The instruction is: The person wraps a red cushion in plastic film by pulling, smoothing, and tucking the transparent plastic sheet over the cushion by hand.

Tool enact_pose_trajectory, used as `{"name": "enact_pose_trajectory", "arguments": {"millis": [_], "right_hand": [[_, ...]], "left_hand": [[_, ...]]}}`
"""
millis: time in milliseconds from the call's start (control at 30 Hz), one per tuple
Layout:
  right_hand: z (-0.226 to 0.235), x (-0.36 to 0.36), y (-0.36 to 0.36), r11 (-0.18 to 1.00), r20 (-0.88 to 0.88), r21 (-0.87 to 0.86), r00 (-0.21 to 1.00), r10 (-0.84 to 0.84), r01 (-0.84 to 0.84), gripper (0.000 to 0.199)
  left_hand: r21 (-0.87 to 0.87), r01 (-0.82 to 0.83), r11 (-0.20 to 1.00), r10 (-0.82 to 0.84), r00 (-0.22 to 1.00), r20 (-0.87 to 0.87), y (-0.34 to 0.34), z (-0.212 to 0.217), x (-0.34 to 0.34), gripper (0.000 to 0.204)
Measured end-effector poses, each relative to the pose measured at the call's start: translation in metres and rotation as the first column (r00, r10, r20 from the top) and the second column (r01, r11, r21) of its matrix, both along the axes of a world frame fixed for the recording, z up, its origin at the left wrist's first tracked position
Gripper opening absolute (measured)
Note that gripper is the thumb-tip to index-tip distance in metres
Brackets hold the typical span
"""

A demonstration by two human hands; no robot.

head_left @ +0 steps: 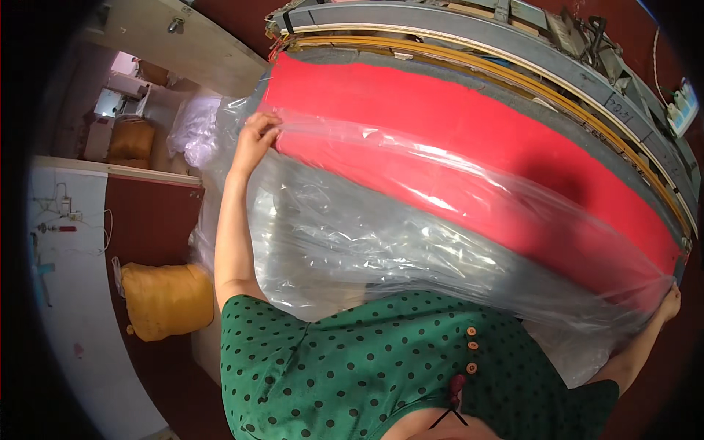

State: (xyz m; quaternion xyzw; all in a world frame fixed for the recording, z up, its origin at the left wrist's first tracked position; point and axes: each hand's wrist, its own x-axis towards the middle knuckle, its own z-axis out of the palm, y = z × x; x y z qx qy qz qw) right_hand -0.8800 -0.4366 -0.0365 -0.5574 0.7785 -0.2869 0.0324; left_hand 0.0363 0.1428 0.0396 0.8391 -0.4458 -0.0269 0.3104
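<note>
A long red fabric panel (352, 95) lies stretched across a grey work surface in front of me. Clear plastic film (367, 227) covers the panel's near part and hangs down toward my body in shiny folds. At the panel's left end, my left hand (260, 136) pinches the film's edge between closed fingers. Far to the right, my right hand (669, 302) is closed on the film at the panel's near right corner, its fingers partly hidden. Between both hands the film's edge is drawn across the red fabric. A dark round shadow falls on the panel's right half.
Behind the panel runs a long machine frame (469, 29) with grey and yellow rails. A stuffed yellow sack (167, 301) sits on the floor at left, below a doorway with crumpled pale plastic (196, 132). An open door (183, 44) stands at the upper left.
</note>
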Motion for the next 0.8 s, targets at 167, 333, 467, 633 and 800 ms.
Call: {"name": "enact_pose_trajectory", "arguments": {"millis": [167, 333, 467, 633, 800], "right_hand": [[-0.008, -0.013, -0.01, 0.996, -0.028, -0.035, 0.997, 0.075, -0.076, 0.039], [-0.007, -0.016, -0.013, 0.998, -0.144, 0.011, 0.988, 0.062, -0.061, 0.037], [-0.005, -0.008, -0.01, 0.999, -0.139, 0.034, 0.989, 0.04, -0.036, 0.038], [0.0, 0.033, -0.001, 0.998, -0.214, 0.068, 0.977, 0.0, 0.014, 0.04], [0.006, -0.013, 0.006, 0.995, -0.146, 0.048, 0.985, 0.091, -0.084, 0.035]], "left_hand": [[-0.001, -0.223, 0.975, 0.18, 0.781, 0.599, 0.006, 0.062, 0.049, 0.009], [-0.638, -0.163, 0.752, 0.626, 0.481, 0.614, -0.061, 0.124, -0.006, 0.015], [0.058, -0.166, 0.984, 0.144, 0.95, 0.276, -0.064, 0.028, 0.03, 0.042], [0.341, -0.413, 0.844, 0.345, 0.906, 0.244, -0.024, -0.031, 0.117, 0.079], [0.619, -0.172, 0.766, 0.144, 0.985, 0.095, -0.067, -0.008, 0.143, 0.09]]}}
